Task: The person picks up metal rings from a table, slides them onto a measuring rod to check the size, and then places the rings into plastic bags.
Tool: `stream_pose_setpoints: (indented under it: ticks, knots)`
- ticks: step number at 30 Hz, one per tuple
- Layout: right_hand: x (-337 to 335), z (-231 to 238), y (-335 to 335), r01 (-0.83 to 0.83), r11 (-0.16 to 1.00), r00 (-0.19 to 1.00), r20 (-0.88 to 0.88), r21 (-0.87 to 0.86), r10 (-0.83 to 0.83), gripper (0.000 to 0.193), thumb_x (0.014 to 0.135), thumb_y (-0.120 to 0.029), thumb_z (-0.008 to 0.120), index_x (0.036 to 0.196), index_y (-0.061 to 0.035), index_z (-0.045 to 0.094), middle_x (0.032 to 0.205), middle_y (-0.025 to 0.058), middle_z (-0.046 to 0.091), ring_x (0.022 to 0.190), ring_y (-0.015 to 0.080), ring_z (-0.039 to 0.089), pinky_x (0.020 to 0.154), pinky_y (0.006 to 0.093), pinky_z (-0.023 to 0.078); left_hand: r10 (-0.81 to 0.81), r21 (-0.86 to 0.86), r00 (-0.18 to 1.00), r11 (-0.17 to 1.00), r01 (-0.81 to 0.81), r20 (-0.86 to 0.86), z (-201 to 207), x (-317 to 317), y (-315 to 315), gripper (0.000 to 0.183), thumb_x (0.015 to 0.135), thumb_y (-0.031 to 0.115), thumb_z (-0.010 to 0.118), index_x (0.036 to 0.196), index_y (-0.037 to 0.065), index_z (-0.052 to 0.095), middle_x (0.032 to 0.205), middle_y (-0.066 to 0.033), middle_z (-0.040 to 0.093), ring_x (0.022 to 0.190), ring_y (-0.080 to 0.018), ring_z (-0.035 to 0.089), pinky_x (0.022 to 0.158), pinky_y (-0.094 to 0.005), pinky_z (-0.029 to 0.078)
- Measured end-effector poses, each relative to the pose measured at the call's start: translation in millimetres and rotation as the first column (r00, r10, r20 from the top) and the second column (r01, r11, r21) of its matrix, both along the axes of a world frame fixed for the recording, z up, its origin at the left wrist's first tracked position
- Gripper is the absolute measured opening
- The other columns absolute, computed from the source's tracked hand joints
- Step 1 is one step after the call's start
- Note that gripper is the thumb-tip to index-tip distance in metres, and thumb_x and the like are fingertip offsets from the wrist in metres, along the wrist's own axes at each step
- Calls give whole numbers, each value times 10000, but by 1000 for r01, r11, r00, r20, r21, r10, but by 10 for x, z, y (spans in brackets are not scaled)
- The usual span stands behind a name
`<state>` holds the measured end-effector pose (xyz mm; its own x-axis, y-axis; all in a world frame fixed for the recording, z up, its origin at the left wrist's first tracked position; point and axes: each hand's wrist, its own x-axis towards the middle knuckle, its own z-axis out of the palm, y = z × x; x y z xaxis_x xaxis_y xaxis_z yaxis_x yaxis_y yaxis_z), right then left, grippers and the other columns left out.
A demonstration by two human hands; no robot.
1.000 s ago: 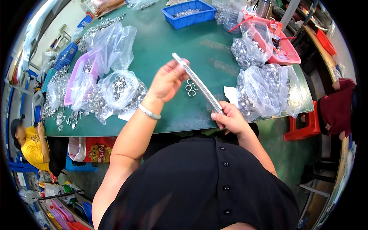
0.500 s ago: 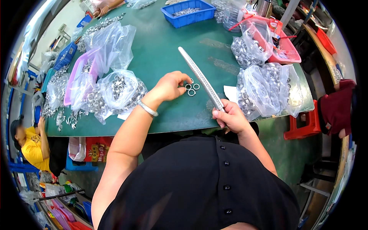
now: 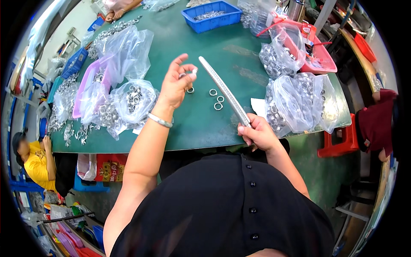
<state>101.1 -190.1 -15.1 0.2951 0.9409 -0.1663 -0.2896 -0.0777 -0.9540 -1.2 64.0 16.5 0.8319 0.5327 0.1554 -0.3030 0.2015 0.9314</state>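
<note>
My left hand (image 3: 174, 88) is raised over the green table (image 3: 192, 124), thumb and a finger pinched on a small silver ring (image 3: 183, 75) that is partly covered by the fingers. Another ring (image 3: 190, 90) shows just beside the hand; I cannot tell whether it is held or lies on the table. Closed around the lower end of a tapered metal ring mandrel (image 3: 223, 89) with markings is my right hand (image 3: 260, 132); the mandrel slants up to the left. Between the hands three loose rings (image 3: 218, 106) lie close together on the table.
Clear bags of rings stand left (image 3: 135, 100) and right (image 3: 295, 100). A lilac basket (image 3: 87, 83) is at left, a blue bin (image 3: 212, 23) at the far side, a pink basket (image 3: 323, 62) far right. Another person (image 3: 38, 160) in yellow sits at left; a red stool (image 3: 338, 141) is at right.
My left hand has lifted from the rings and moved up and left with a ring. The loose rings have shifted slightly. My right hand and the mandrel have hardly moved.
</note>
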Motion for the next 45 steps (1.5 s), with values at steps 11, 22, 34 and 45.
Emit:
stream_pose_setpoints:
  ticks: [11, 22, 34, 45]
  knots:
    - [-8, -5, 0, -31, 999, 998, 52, -30, 32, 134, 805, -133, 600, 780, -65, 487, 599, -38, 466, 442, 34, 419, 401, 178, 317, -289, 67, 957, 955, 287, 19, 251, 58, -103, 821, 717, -33, 620, 1372, 125, 150, 985, -85, 517, 703, -77, 449, 552, -178, 358]
    - [-19, 14, -11, -35, 998, 997, 63, -43, 38, 121, 807, -124, 591, 783, -68, 487, 592, -42, 458, 448, 32, 420, 410, 176, 320, -395, -113, 914, 908, 404, 93, 136, 43, -254, 838, 692, -64, 640, 1363, 111, 168, 968, -84, 519, 801, -108, 518, 645, -199, 443]
    - [-19, -16, -10, -35, 998, 996, 84, -45, 39, 129, 806, -129, 599, 780, -70, 487, 578, -48, 451, 448, 26, 418, 410, 176, 320, -352, -60, 932, 932, 358, 88, 131, 25, -278, 818, 684, -49, 652, 1353, 93, 203, 942, -67, 518, 828, -119, 520, 692, -199, 450]
    - [-46, 47, -14, -60, 995, 990, 126, -75, 69, 119, 795, -105, 595, 774, -62, 486, 594, -37, 457, 449, 40, 430, 412, 188, 340, -22, -12, 962, 1000, 26, 271, 338, -374, 164, 588, 765, -52, 568, 1286, 70, 324, 940, -45, 532, 738, -65, 469, 605, -163, 381]
